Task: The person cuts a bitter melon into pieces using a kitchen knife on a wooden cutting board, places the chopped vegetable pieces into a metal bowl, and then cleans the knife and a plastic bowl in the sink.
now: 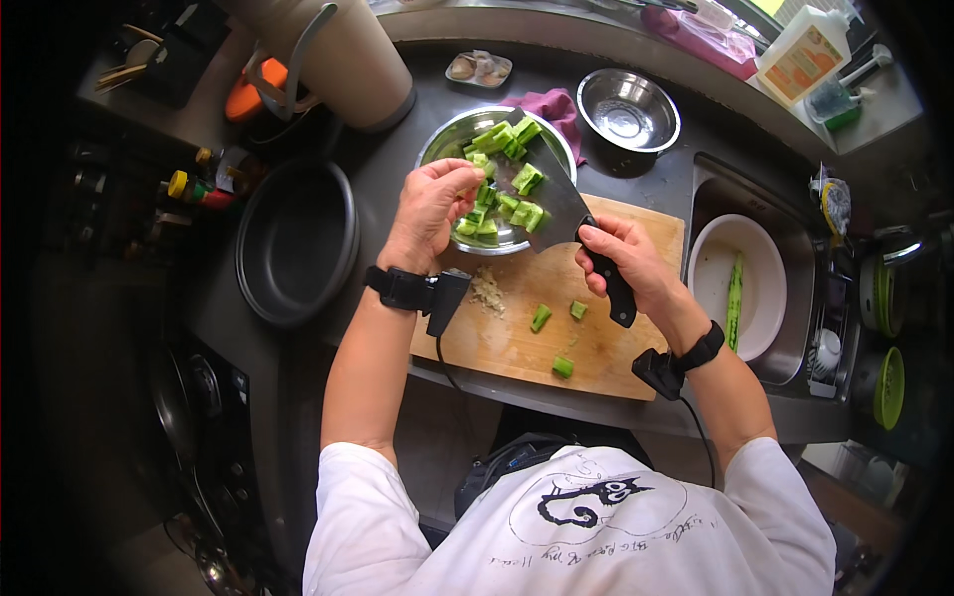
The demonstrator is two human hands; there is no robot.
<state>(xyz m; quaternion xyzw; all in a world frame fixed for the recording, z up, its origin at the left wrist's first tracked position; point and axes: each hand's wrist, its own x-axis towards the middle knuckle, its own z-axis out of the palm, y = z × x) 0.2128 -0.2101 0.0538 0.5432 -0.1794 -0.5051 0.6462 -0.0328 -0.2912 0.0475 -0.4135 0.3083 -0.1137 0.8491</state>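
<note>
My right hand point(626, 257) grips the black handle of a cleaver point(555, 197), whose broad blade slants over a stainless steel bowl point(501, 246). Chunks of green cucumber point(528, 179) lie on the blade and in the bowl; which of them rest on the blade is partly unclear. My left hand point(440, 201) is above the bowl's left side, fingertips drawn together beside a cucumber piece; whether it holds that piece I cannot tell. Below, the wooden cutting board point(611, 372) bears a few cucumber pieces point(563, 366) and a small heap of minced garlic point(488, 290).
Left of the board stands a dark round pan point(298, 246). An empty steel bowl point(628, 112), a purple cloth point(551, 112) and a small dish point(479, 68) lie behind. In the sink at right, a white basin point(768, 328) holds a long green vegetable point(735, 305).
</note>
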